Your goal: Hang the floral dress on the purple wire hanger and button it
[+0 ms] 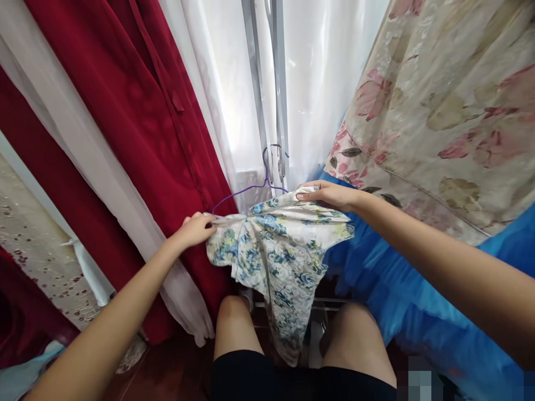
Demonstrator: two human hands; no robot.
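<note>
A white garment with blue and green flowers [284,262] hangs on a thin purple hanger [251,189] in front of my knees. The hanger's hook is up by a grey metal upright. My left hand [195,229] grips the garment's left shoulder near the hanger's end. At the other shoulder, my right hand [326,194] pinches the cloth between thumb and fingers. The fabric is stretched between both hands, and its lower part droops between my legs. The hanger's right arm is hidden behind the cloth and my right hand.
Long red cloth [125,111] and white cloth hang at the left. Ahead stand grey metal uprights [279,83] before a bright white curtain [321,67]. On the right are a floral fabric [443,122] and ruffled blue tulle [376,278]. Dark reddish floor [167,367] shows below.
</note>
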